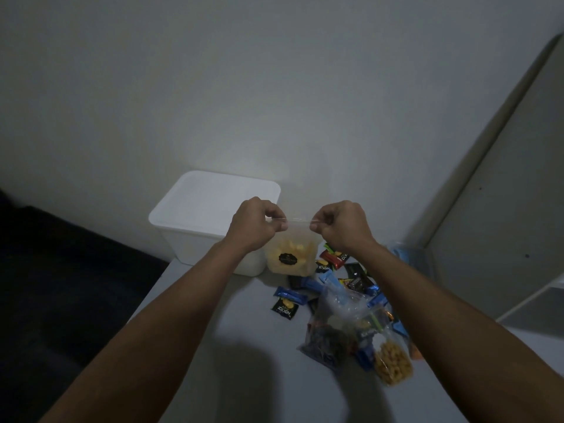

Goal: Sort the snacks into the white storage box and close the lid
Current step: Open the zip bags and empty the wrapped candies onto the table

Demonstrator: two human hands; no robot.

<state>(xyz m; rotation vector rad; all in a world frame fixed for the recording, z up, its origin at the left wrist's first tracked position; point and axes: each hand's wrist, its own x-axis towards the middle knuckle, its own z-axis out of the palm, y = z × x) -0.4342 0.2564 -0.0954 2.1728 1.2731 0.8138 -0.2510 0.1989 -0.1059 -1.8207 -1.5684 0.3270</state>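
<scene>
Dim light falls on a plain wall and a pale table (244, 346) pushed against it, with a dark floor off to the left. At the far edge of the table sits the white storage box (195, 236), and its lid (210, 199) is on, so nothing visible has gone inside yet.

Both hands are raised in front of the box, holding 1 clear bag of yellow chips (290, 254) by its top edge. The left hand (256, 222) is curled, thumb and fingers pinching the left corner of the bag's seal; the right hand (340, 224) pinches the right corner the same way. The bag hangs between them, its bottom close to the table just beside the box's right end.

Everything else waits on the table to the right: a scatter of small wrapped snacks (287, 302) in black, blue and red, a clear bag of dark pieces (328, 340), and a bag of orange puffs (392, 363).

By my reading the task is barely begun. The lid has to come off, the chips and the whole pile must go in, and then the lid goes back on.
</scene>
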